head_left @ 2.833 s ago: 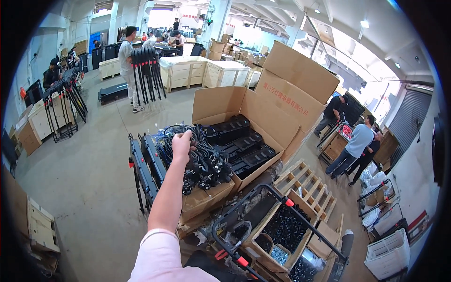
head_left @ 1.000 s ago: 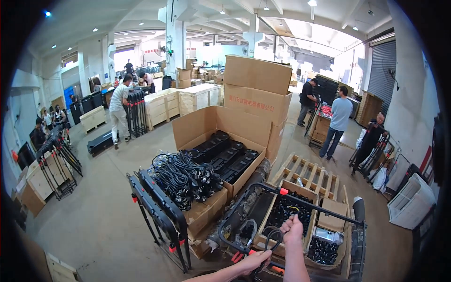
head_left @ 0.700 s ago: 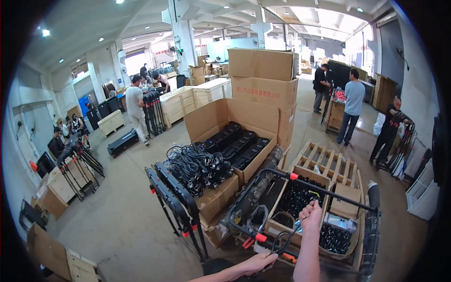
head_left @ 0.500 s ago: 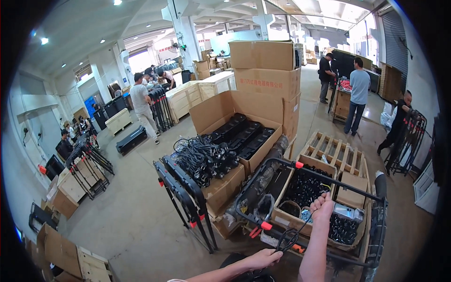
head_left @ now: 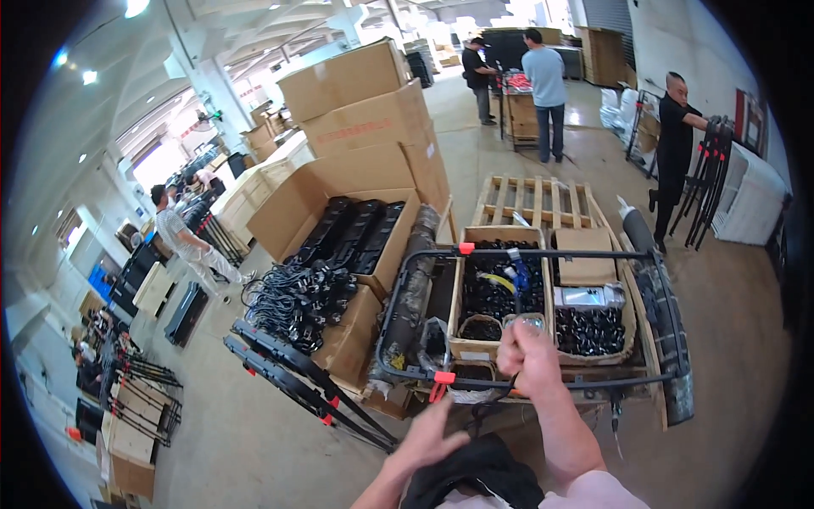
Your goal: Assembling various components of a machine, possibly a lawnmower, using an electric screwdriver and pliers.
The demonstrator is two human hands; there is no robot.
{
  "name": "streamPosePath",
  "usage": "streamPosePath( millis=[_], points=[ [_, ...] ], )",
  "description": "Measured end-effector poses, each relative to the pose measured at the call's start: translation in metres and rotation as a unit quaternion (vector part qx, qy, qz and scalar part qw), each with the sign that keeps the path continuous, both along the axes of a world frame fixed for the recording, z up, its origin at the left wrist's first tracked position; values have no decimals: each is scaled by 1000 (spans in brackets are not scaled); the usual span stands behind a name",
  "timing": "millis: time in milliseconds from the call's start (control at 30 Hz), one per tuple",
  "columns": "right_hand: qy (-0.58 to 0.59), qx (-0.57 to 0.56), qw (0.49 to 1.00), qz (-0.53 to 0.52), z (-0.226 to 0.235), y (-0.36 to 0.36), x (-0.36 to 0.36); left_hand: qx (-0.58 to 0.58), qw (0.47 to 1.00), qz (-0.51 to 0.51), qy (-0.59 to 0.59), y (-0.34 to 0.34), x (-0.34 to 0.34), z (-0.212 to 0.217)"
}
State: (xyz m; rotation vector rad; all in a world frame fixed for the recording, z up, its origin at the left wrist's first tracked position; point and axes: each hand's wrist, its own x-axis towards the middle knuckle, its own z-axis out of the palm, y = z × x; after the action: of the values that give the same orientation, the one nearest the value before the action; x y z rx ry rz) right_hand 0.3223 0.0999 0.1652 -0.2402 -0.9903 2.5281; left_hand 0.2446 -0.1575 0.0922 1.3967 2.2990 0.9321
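Observation:
My right hand is closed in a fist over the near bar of a black tubular frame. A thin black cable runs down from that fist. My left hand is slightly blurred, thumb and fingers apart, just below a red clip on the frame's near left corner. It holds nothing I can see. The frame lies across cardboard boxes of small black parts. A blue tool-like item with a yellow band shows above the left box, its kind unclear.
Left stand a pile of black power cords and a carton of long black housings. Folded black frames lean below them. A wooden pallet lies beyond. A person at right handles more frames; others work farther off.
The view has swung right and down. My left hand has let go of the cable and moved left, its fingers spreading. My right fist now sits lower, at the frame's near bar.

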Motion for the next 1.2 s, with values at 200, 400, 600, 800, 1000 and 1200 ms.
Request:
streamPosePath(
  millis=[200,400,600,800,1000,1200],
  points=[
    [-8,130,984,124,-1,-46,41,314,930,152,113,18,-41,125],
    [-56,278,946,157,3,-50,65,278,959,-2,-48,49,-58,127],
    [-49,472,877,74,-17,-54,71,259,959,4,-115,48,-45,77],
    [-54,534,844,-13,-38,-66,70,232,972,6,-45,46,-25,67],
    [-58,606,793,-19,-51,-62,69,187,977,-52,-92,29,-31,58],
    [-22,617,787,-17,-56,-66,64,78,972,27,-221,49,-25,55]
  ],
)
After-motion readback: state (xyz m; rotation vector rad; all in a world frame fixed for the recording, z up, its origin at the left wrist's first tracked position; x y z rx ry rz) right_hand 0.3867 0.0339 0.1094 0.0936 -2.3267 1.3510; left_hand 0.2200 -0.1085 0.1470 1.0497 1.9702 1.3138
